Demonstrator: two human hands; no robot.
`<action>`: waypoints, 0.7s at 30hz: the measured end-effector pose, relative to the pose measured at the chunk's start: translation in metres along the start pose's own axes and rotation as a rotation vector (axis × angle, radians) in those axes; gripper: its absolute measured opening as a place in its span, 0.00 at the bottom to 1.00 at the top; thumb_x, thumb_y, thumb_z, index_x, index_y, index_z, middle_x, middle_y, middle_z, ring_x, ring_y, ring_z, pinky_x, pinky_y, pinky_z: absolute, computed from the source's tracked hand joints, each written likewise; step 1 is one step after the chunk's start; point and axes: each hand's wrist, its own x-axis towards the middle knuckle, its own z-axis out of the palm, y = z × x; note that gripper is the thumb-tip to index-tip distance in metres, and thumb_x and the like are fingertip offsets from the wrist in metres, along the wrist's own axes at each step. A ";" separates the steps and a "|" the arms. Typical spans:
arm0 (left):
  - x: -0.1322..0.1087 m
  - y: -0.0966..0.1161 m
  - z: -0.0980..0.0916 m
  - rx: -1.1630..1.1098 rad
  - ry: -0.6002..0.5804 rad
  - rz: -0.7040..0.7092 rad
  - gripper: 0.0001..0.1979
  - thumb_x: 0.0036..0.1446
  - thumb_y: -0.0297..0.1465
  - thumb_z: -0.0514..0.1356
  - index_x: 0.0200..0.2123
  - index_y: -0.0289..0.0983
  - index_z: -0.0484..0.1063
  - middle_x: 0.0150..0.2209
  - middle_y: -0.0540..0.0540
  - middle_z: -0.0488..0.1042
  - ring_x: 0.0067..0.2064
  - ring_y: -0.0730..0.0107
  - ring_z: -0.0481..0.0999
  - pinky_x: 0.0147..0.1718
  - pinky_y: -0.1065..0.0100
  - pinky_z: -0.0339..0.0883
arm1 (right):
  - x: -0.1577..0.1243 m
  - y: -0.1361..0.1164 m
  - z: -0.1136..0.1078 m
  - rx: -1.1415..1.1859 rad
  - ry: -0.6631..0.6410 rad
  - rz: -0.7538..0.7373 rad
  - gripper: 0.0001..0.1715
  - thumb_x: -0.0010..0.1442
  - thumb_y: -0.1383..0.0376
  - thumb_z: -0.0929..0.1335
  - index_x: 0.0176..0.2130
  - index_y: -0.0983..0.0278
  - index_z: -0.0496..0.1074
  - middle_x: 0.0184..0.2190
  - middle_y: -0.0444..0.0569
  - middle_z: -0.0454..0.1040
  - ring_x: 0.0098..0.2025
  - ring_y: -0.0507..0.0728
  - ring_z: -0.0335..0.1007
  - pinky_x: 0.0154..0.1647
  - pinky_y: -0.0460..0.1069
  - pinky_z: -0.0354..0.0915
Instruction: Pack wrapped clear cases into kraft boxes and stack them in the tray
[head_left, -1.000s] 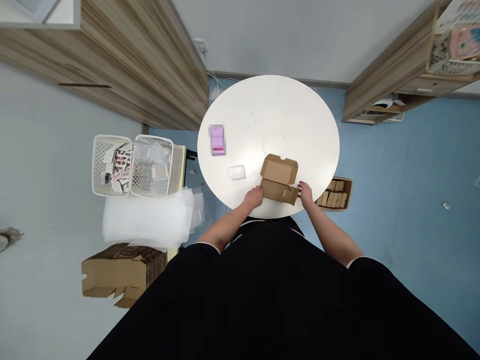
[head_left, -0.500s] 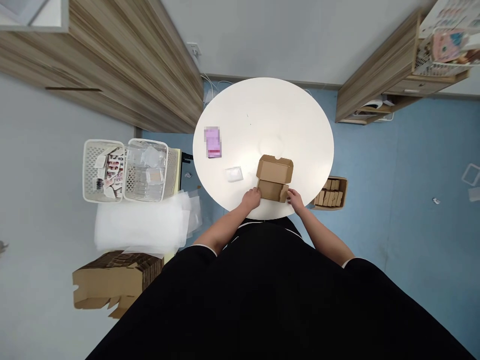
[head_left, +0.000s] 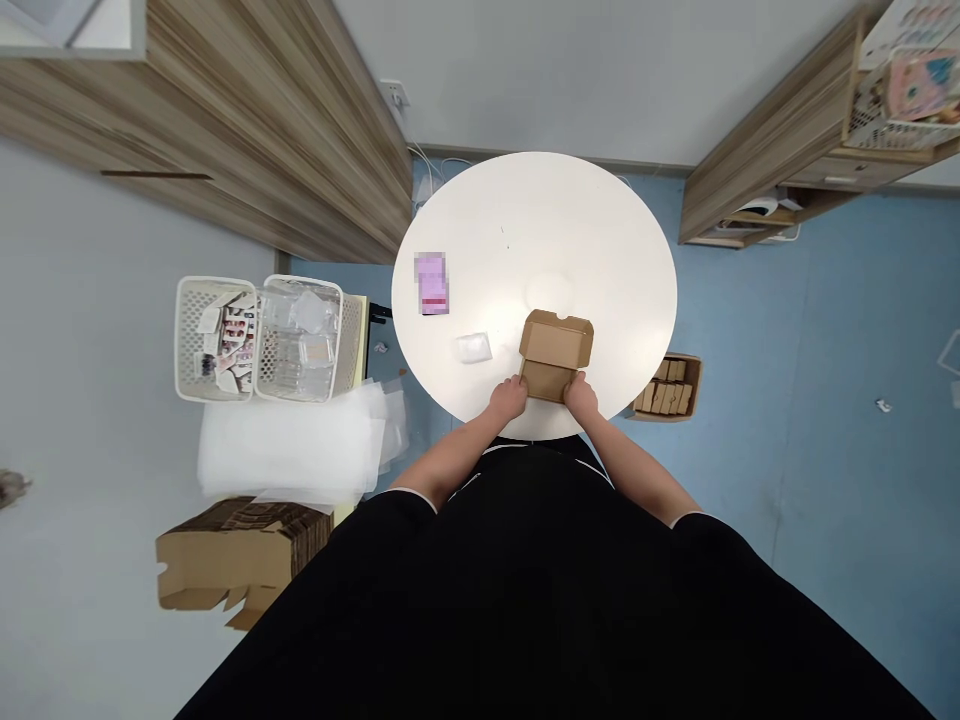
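A small brown cardboard box (head_left: 556, 345) lies on the round white table (head_left: 600, 220) near its front edge, its lid folded back away from me. My left hand (head_left: 509, 398) is closed on the box's left side wall. At the opposite side, my right hand (head_left: 580, 397) grips the right wall, with fingers over its edge. The box's inside looks bare. To its left lies a small clear-and-white plastic packet (head_left: 474, 348). Farther left is a purple item (head_left: 432, 284), blurred by pixels.
A carton of small folded boxes (head_left: 667, 388) stands on the floor at right. On the left are two white baskets (head_left: 217, 340) with packaging, a stack of translucent sheets (head_left: 292, 450) and stacked flat cardboard (head_left: 225, 565). Wooden cabinets (head_left: 300, 130) flank the table.
My right hand has moved in over the box's right wall, and the side flap that stood there is now folded in or hidden. The view has shifted slightly.
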 end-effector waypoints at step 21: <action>0.010 -0.114 -0.067 -0.626 0.420 -0.604 0.18 0.70 0.35 0.57 0.59 0.37 0.67 0.63 0.35 0.67 0.59 0.58 0.74 0.55 0.63 0.68 | -0.033 -0.059 -0.010 0.061 0.050 -0.386 0.17 0.68 0.57 0.62 0.52 0.58 0.70 0.56 0.58 0.74 0.54 0.67 0.73 0.55 0.62 0.66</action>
